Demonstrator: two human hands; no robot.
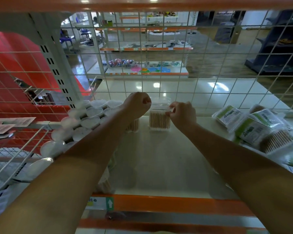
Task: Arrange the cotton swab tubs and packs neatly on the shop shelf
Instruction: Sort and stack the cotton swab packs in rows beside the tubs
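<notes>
A clear square tub of cotton swabs [159, 121] stands upright at the back of the white shelf [159, 162], against the wire mesh. My right hand [182, 114] pinches the tub's lid edge from the right. My left hand [136, 104] is curled at the tub's left side; what it holds is hidden. Another swab tub [133, 126] stands partly hidden under my left wrist. Heart-shaped lidded tubs [90, 118] fill the shelf's left side in rows. Green-labelled swab packs [254, 125] lie heaped on the right.
A white wire mesh back panel [201, 85] closes the shelf behind the tubs. An orange price rail [176, 205] runs along the front edge. A wire divider [24, 149] bounds the left side. Other shop shelves [145, 70] stand across the aisle.
</notes>
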